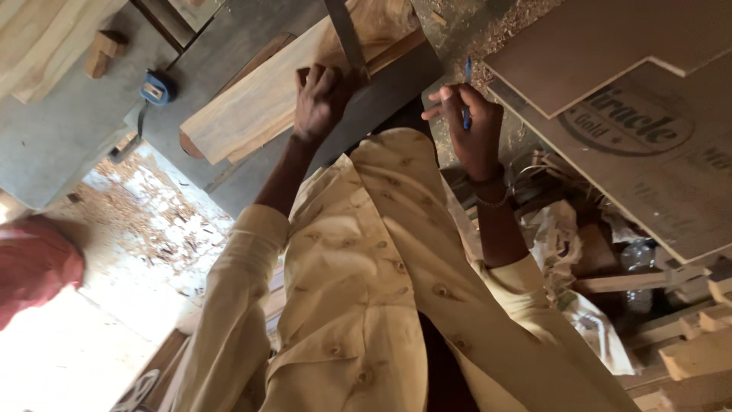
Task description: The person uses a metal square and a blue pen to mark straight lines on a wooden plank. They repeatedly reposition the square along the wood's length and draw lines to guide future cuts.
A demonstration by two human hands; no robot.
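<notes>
My left hand presses down with curled fingers on a metal try square that lies across a pale wooden plank. The plank rests on a grey worktable. My right hand hovers to the right of the plank, past the table's edge, and pinches a blue pen with its tip pointing away from me. My cream shirt sleeves and chest fill the lower middle of the view.
A blue tape measure and a small wood block lie on the table at left. Large brown boards lean at upper right. Cut wooden pieces are stacked at lower right. Wood shavings cover the floor by a red bundle.
</notes>
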